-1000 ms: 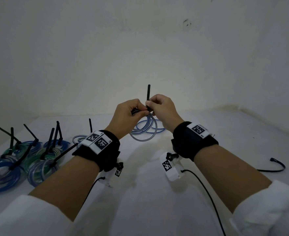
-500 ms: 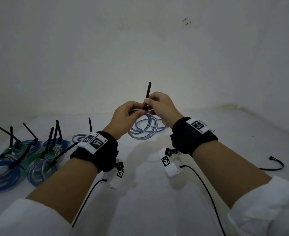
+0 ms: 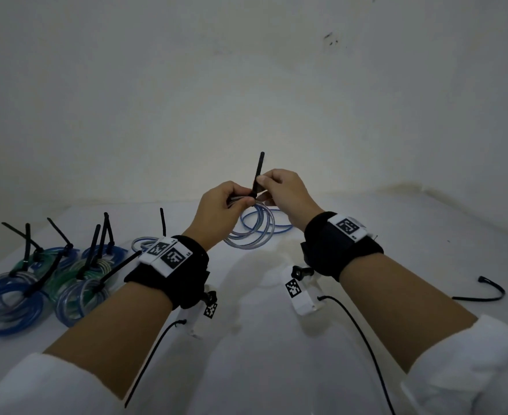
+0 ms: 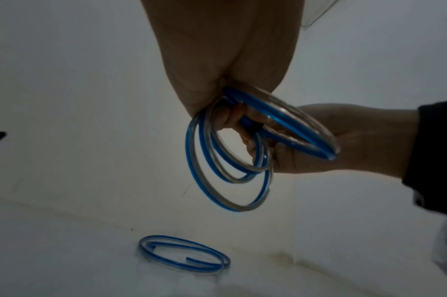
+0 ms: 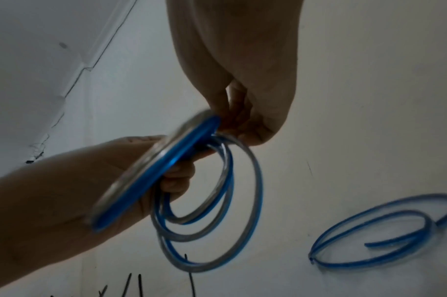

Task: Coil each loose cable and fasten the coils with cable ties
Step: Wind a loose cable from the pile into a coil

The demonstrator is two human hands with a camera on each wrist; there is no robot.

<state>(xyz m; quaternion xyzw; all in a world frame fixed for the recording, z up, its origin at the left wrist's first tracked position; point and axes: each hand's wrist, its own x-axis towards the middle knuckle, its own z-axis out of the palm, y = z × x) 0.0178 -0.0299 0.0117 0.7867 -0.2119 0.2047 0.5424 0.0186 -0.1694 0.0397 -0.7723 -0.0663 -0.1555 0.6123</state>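
A coil of blue and clear cable [image 3: 251, 236] [image 4: 229, 160] [image 5: 209, 201] hangs in the air between both hands above the white table. My left hand [image 3: 229, 202] [image 4: 217, 96] grips the top of the coil. My right hand [image 3: 279, 190] [image 5: 242, 120] pinches a black cable tie [image 3: 258, 172] whose tail sticks straight up by the left fingertips. The tie's head is hidden between the fingers. A second blue cable [image 3: 276, 226] [image 4: 184, 253] [image 5: 385, 231] lies loosely looped on the table behind the hands.
Several tied blue and green coils [image 3: 52, 280] with black tie tails pointing up lie at the left. One spare black cable tie [image 3: 483, 292] lies at the right of the white table [image 3: 261, 339]. Walls close the back and right.
Both hands rose slightly with the coil. The tie's tail now stands longer above the fingers and leans a little to the right.
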